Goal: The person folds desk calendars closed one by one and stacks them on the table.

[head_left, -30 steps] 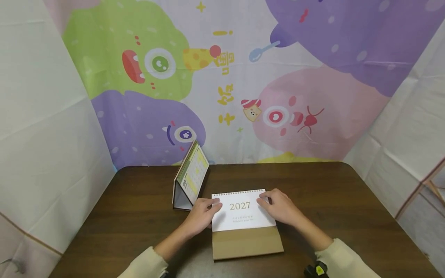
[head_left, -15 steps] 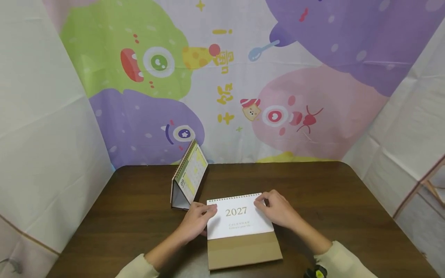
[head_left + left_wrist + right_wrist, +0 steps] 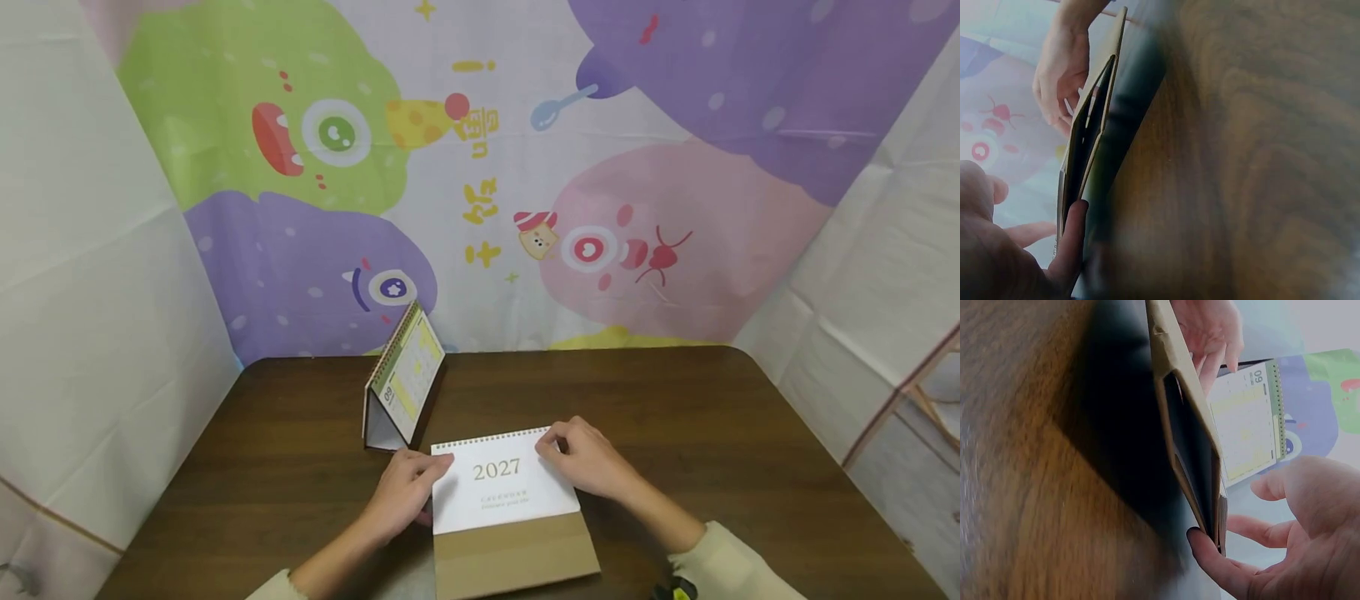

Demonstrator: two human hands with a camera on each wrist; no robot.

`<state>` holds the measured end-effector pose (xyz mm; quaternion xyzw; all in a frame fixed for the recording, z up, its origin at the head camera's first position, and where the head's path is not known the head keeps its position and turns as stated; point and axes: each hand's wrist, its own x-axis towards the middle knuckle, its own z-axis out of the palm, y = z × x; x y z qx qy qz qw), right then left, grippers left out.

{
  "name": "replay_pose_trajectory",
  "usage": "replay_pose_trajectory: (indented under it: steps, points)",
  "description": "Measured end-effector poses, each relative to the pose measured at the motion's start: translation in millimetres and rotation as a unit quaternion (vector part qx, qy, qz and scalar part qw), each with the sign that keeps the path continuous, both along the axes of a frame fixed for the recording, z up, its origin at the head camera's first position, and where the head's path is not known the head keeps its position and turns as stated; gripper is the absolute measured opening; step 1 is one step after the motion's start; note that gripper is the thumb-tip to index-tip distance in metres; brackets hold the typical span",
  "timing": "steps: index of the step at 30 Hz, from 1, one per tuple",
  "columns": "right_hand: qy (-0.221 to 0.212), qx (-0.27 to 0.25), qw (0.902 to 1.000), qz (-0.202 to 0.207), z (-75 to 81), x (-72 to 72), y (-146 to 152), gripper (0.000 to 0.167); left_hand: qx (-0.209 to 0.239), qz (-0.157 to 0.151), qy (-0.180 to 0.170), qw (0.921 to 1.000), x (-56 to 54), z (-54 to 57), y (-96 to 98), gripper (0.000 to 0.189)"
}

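Observation:
A white spiral-bound desk calendar (image 3: 497, 498) printed "2027", with a brown cardboard stand (image 3: 517, 557), is held between both hands. My left hand (image 3: 401, 493) grips its upper left corner, thumb on the white cover and other fingers behind. At the upper right corner my right hand (image 3: 588, 460) pinches it the same way. In the wrist views the cardboard stand (image 3: 1188, 409) is folded nearly flat, with a narrow gap between its panels. A dark shadow lies on the wood beneath it, and the calendar is tilted above the table.
A second desk calendar (image 3: 411, 379), showing "09" with a green and yellow page, stands as a tent behind the left hand. The dark wooden table (image 3: 637, 392) ends at a cartoon-printed curtain (image 3: 480, 317). White fabric walls (image 3: 97, 250) flank both sides.
Both hands have drawn the 2027 calendar toward the person and a little to the left, keeping their hold on its upper corners. The standing calendar stays in place.

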<state>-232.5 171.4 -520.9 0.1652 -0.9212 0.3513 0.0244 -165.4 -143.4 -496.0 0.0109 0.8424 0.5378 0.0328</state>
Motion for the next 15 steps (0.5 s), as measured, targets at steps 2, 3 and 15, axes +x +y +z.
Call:
replay_pose_trajectory:
  steps: [2, 3, 15]
  points:
    - [0.006, 0.007, 0.9999, 0.005, -4.6, -0.7, -2.8, 0.024, -0.001, 0.010, 0.003, 0.9999, -1.7, -9.2, -5.0, 0.056]
    - [0.011, 0.013, 0.9998, 0.005, -9.5, -2.6, -3.9, 0.022, -0.004, 0.012, 0.011, 0.9999, -2.4, -14.2, -7.6, 0.056]
    - [0.027, 0.061, 0.9977, 0.009, -32.0, -6.4, -25.1, 0.011, -0.032, 0.046, -0.013, 0.9983, -9.2, -41.4, -34.2, 0.034]
